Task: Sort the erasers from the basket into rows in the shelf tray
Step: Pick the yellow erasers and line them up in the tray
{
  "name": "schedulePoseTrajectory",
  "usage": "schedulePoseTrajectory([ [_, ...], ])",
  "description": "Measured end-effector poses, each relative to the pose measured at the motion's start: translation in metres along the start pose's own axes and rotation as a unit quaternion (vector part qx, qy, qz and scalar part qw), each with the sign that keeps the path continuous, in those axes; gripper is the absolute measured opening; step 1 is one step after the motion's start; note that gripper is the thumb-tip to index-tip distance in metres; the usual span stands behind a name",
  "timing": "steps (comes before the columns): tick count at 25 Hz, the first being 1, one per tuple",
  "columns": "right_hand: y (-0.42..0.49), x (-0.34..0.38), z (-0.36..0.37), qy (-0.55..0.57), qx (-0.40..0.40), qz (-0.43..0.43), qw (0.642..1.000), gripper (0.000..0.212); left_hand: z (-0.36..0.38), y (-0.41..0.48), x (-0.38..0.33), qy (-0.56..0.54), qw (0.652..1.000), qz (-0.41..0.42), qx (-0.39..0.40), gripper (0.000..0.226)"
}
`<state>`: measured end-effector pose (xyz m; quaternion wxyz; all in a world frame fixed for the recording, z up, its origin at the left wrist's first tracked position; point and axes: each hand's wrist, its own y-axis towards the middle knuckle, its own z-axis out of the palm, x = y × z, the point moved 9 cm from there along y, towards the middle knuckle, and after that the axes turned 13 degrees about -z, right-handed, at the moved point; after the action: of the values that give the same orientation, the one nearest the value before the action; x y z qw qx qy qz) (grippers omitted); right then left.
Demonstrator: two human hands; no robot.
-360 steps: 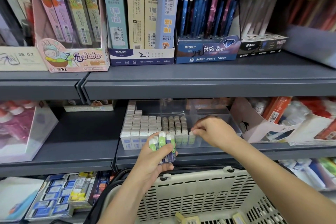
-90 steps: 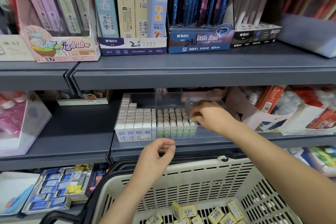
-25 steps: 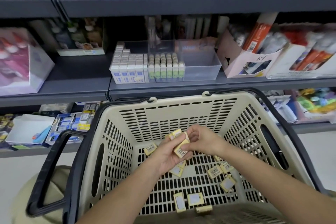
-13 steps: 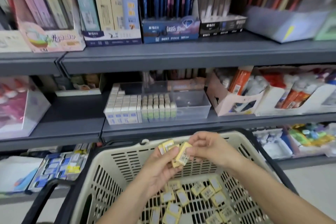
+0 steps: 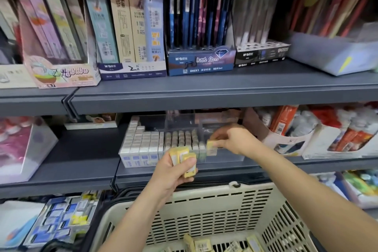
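Even, fairly bright light, soft motion blur throughout, perhaps wide-angle bowing at edges.

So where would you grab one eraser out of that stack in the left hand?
Probably by its top end, pinched from above and the right: the erasers stand upright in the left hand, tops poking free, lower halves wrapped.

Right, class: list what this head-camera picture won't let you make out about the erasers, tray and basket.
Head view, all four:
Count of yellow erasers in the left grip: the grip itself covers most of the stack.
Print on the eraser in the right grip: blurred.
Basket contents: cut off by the bottom edge.
Tray back rows: shadowed under the upper shelf.
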<state>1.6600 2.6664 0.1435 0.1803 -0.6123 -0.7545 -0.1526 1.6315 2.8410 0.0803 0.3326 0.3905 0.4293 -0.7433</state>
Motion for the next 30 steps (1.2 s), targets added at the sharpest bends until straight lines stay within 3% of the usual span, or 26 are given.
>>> schedulePoseTrajectory([
  [7, 0.007, -0.001, 0.027, -0.067, 0.111, -0.013, 0.992, 0.033, 0.006, 0.004, 0.003, -0.030, 0.998, -0.018, 0.050, 0.050],
  [10, -0.001, 0.021, 0.001, -0.097, -0.009, -0.057, 0.994, 0.029, 0.011, 0.005, 0.004, -0.054, 0.996, -0.029, 0.061, 0.044],
  [12, -0.013, 0.037, -0.010, 0.018, -0.084, -0.089, 0.992, 0.020, 0.013, 0.005, 0.005, -0.076, 0.994, -0.038, 0.063, 0.042],
  [14, -0.025, 0.053, 0.000, 0.137, -0.052, -0.103, 0.984, 0.013, 0.017, 0.002, 0.007, -0.076, 0.994, -0.042, 0.070, 0.041],
  [18, -0.037, 0.060, 0.010, 0.144, -0.037, -0.099, 0.984, 0.017, 0.032, -0.001, 0.011, -0.104, 0.987, -0.068, 0.097, 0.043],
  [22, -0.045, 0.054, 0.002, 0.274, -0.043, -0.086, 0.957, 0.019, 0.041, -0.010, 0.015, -0.185, 0.964, -0.118, 0.153, 0.039],
  [25, -0.050, 0.051, 0.001, 0.313, -0.040, -0.092, 0.944, 0.018, 0.036, -0.012, 0.017, -0.190, 0.969, -0.106, 0.116, 0.033],
  [30, -0.058, 0.032, 0.010, 0.414, -0.069, 0.006, 0.908, 0.013, 0.027, -0.010, 0.010, -0.170, 0.985, -0.030, 0.023, 0.021],
])
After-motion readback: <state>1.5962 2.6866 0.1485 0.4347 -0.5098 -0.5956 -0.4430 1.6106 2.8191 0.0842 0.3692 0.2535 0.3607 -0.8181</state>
